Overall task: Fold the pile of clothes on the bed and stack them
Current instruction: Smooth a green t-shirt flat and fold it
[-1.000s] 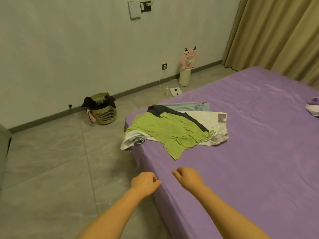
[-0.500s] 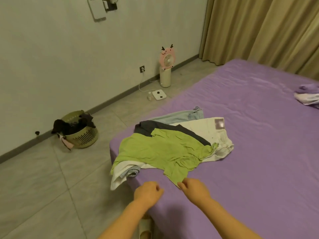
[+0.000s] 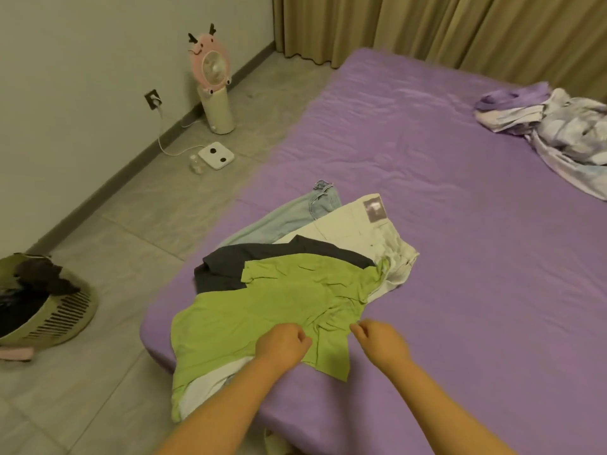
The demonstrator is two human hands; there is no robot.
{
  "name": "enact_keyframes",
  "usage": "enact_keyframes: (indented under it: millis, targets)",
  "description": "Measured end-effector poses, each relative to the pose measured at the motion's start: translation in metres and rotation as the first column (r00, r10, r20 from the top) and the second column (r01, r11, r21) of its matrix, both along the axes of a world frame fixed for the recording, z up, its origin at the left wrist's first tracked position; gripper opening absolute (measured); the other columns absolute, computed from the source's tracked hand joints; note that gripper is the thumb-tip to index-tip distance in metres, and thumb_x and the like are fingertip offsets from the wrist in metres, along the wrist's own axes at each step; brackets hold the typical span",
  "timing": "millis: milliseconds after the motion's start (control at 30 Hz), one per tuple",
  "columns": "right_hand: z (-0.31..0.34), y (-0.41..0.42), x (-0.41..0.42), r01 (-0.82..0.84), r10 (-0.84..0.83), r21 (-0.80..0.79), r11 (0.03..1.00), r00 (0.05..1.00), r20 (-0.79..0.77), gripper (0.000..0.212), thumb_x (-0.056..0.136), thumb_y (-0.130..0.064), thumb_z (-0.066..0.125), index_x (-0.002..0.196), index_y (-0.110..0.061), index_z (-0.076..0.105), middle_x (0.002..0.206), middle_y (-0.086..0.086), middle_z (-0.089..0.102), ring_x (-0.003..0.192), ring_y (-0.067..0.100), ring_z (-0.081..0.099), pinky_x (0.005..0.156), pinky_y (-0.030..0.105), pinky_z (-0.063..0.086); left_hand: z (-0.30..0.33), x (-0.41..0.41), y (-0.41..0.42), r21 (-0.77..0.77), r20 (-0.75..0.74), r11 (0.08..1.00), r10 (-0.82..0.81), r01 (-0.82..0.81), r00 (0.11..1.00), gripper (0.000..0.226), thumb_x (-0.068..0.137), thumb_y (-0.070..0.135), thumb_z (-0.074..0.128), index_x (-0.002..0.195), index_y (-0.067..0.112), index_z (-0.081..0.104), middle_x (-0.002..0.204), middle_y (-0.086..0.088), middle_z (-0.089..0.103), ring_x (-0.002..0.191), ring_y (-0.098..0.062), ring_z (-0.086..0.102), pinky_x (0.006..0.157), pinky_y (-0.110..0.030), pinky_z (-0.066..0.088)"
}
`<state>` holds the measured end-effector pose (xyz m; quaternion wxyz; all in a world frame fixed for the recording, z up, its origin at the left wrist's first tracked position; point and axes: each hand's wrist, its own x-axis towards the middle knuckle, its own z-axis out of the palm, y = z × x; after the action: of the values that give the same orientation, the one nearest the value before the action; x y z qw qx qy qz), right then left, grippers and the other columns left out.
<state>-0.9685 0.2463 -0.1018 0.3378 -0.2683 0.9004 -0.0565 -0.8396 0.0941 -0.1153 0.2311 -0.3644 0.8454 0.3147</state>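
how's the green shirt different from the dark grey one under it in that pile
The green shirt lies on top of the pile, almost fully in view; the dark grey garment sits beneath it, only its far part showing. The green one hangs over the bed's corner; the visible grey part lies on the bed. The left hand is over the green one. Both are unfolded.

Unfolded clothes pile (image 3: 295,274), green shirt (image 3: 262,310) on top, bed (image 3: 460,257) corner

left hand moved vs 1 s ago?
Yes. The left hand has gone forward from short of the green shirt to over its near edge; the shirt lies as before on the bed.
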Motion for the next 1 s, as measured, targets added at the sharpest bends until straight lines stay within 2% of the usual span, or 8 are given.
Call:
enact_keyframes:
  millis: [167, 400, 533, 633, 733, 833, 900, 1000]
  targets:
    - [-0.017, 0.001, -0.020, 0.118, -0.118, 0.018, 0.993, 0.993, 0.030, 0.044, 0.101, -0.039, 0.036, 0.060, -0.023, 0.031, 0.069, -0.001, 0.047, 0.077, 0.021, 0.046, 0.062, 0.028, 0.029, -0.022, -0.037, -0.002, 0.037, -0.016, 0.995, -0.094, 0.095, 0.995, 0.030, 0.095, 0.035, 0.045, 0.105, 0.017, 0.066, 0.111, -0.002, 0.066, 0.103, -0.021, 0.060, 0.081, -0.027, 0.046]
    - [-0.070, 0.000, -0.067, 0.212, -0.215, 0.040, 0.977, 0.971, 0.109, 0.040, 0.099, -0.035, 0.040, 0.062, -0.022, 0.031, 0.083, 0.005, 0.050, 0.077, 0.019, 0.045, 0.062, 0.029, 0.029, -0.064, -0.097, 0.004, 0.132, -0.033, 0.987, -0.093, 0.096, 0.995, 0.029, 0.096, 0.027, 0.047, 0.109, 0.012, 0.067, 0.111, -0.005, 0.068, 0.103, -0.021, 0.060, 0.085, -0.029, 0.045]
    - [-0.112, -0.011, -0.091, 0.271, -0.263, -0.016, 0.963, 0.945, 0.193, 0.020, 0.097, -0.029, 0.046, 0.082, -0.016, 0.051, 0.093, 0.010, 0.061, 0.087, 0.025, 0.055, 0.065, 0.031, 0.034, -0.098, -0.134, 0.005, 0.180, -0.049, 0.974, -0.129, 0.136, 0.990, 0.037, 0.098, 0.027, 0.047, 0.131, 0.013, 0.055, 0.133, -0.004, 0.057, 0.123, -0.018, 0.050, 0.098, -0.022, 0.033]
    - [-0.137, -0.023, -0.098, 0.364, -0.337, -0.092, 0.927, 0.915, 0.223, 0.013, 0.095, -0.027, 0.052, 0.098, -0.014, 0.050, 0.094, 0.008, 0.055, 0.083, 0.022, 0.050, 0.070, 0.032, 0.038, -0.121, -0.151, 0.005, 0.164, -0.059, 0.976, -0.138, 0.146, 0.989, 0.042, 0.098, 0.026, 0.046, 0.139, 0.015, 0.046, 0.140, -0.004, 0.048, 0.130, -0.016, 0.042, 0.104, -0.020, 0.024]
    - [-0.161, -0.033, -0.100, 0.509, -0.466, -0.131, 0.850, 0.846, 0.260, 0.033, 0.093, -0.024, 0.056, 0.121, -0.010, 0.048, 0.109, 0.012, 0.059, 0.097, 0.026, 0.055, 0.073, 0.028, 0.037, -0.141, -0.161, 0.004, 0.214, -0.069, 0.974, -0.065, 0.079, 0.995, 0.043, 0.099, 0.021, 0.047, 0.141, 0.013, 0.042, 0.143, -0.005, 0.044, 0.132, -0.016, 0.040, 0.106, -0.019, 0.023]
    - [-0.165, -0.038, -0.097, 0.571, -0.523, -0.125, 0.812, 0.805, 0.278, 0.038, 0.093, -0.018, 0.055, 0.129, -0.007, 0.048, 0.110, 0.014, 0.061, 0.099, 0.027, 0.057, 0.076, 0.029, 0.040, -0.144, -0.166, 0.002, 0.323, -0.083, 0.945, 0.086, -0.055, 0.993, 0.041, 0.098, 0.017, 0.047, 0.138, 0.011, 0.045, 0.135, -0.008, 0.051, 0.120, -0.015, 0.049, 0.093, -0.013, 0.030]
    - [-0.155, -0.040, -0.094, 0.616, -0.541, -0.239, 0.751, 0.781, 0.313, 0.036, 0.092, -0.015, 0.058, 0.127, -0.006, 0.055, 0.105, 0.012, 0.063, 0.088, 0.018, 0.055, 0.072, 0.023, 0.040, -0.132, -0.169, 0.001, 0.408, -0.093, 0.893, 0.247, -0.189, 0.965, 0.040, 0.098, 0.020, 0.047, 0.138, 0.013, 0.046, 0.134, -0.004, 0.053, 0.114, -0.011, 0.050, 0.089, -0.012, 0.032]
    - [-0.125, -0.049, -0.089, 0.684, -0.526, -0.424, 0.594, 0.729, 0.437, 0.034, 0.090, -0.011, 0.062, 0.124, -0.014, 0.060, 0.100, -0.001, 0.062, 0.081, 0.002, 0.053, 0.070, 0.007, 0.040, -0.101, -0.177, -0.002, 0.573, -0.104, 0.754, 0.457, -0.323, 0.883, 0.038, 0.100, 0.023, 0.046, 0.136, 0.013, 0.049, 0.134, -0.003, 0.054, 0.119, -0.013, 0.051, 0.095, -0.021, 0.038]
